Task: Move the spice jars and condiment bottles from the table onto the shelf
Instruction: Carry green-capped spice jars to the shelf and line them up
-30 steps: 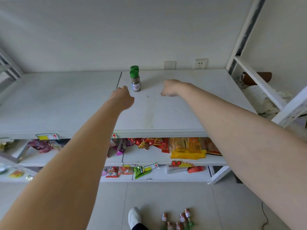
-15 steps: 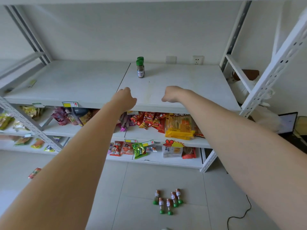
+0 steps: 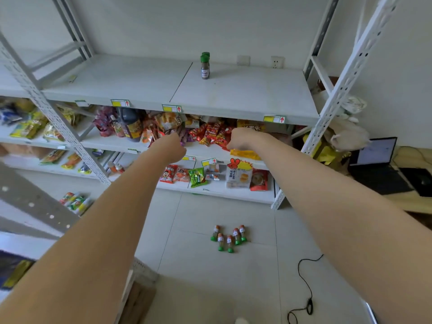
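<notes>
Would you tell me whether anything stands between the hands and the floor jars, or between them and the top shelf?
Nothing visible does. The left hand and right hand have open air down to the five spice jars; the black cable lies apart. The top shelf is bare beside its two jars.

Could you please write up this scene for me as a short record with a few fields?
top shelf: holds two shelf jars, green-capped, upright, one behind the other, near the back
floor: five floor jars, green-capped, clustered on the tiles
left hand: fingers curled, nothing visible in it, in front of the middle shelf
right hand: fingers curled, nothing visible in it
lower shelves: snack packets
task state: the five floor jars are not yet on the shelf
</notes>
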